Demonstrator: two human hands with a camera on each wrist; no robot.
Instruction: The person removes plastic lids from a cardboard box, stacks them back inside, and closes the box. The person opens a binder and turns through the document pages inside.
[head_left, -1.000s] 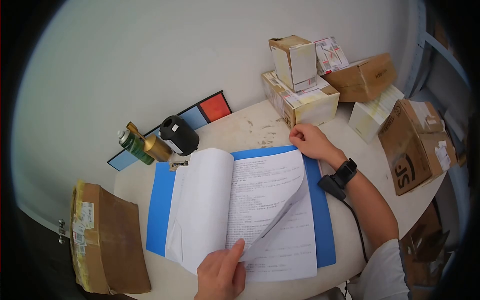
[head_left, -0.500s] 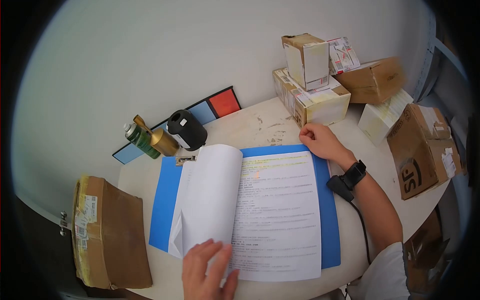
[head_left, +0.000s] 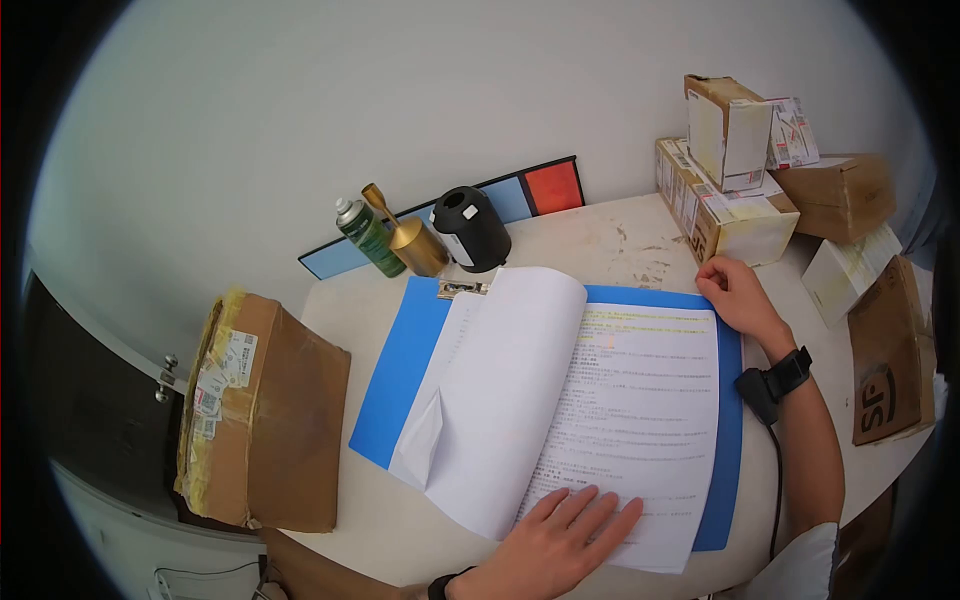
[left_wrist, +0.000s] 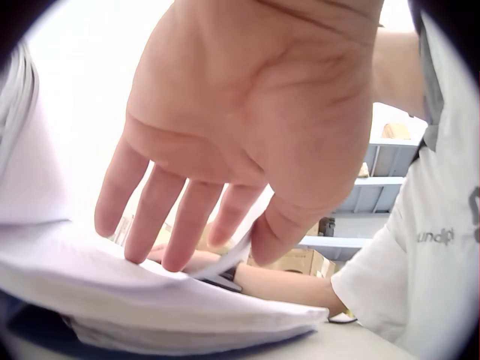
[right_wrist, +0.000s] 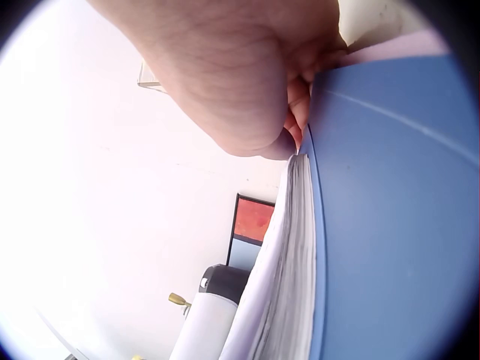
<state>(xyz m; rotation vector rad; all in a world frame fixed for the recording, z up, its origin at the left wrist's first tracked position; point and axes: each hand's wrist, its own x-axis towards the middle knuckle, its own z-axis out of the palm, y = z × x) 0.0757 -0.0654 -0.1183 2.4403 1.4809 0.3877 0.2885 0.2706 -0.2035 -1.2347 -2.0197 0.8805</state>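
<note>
A blue clipboard folder [head_left: 402,330] lies on the table under a thick stack of printed sheets [head_left: 640,420]. Several sheets [head_left: 510,380] are folded over to the left from the metal clip, their blank backs facing up. My left hand [head_left: 550,545] rests on the lower part of the printed page, fingers straight and spread. In the left wrist view a page edge [left_wrist: 238,253] curls up beside the left thumb. At the folder's top right corner, my right hand [head_left: 742,300] has its fingers curled and grips the edge; the right wrist view shows the thumb [right_wrist: 279,146] by the stack.
Behind the folder stand a green spray can [head_left: 370,238], a gold pot [head_left: 418,245] and a black canister [head_left: 470,230]. A cardboard box [head_left: 300,420] stands at left. Stacked parcels [head_left: 730,215] and an SF carton [head_left: 890,360] occupy the right side. A cable [head_left: 779,490] runs from the right wrist.
The sheet the left hand was lifting has gone over to the left, baring a page with yellow highlighting. That hand then moved right onto this page. The view swung left; the right hand stayed at the corner.
</note>
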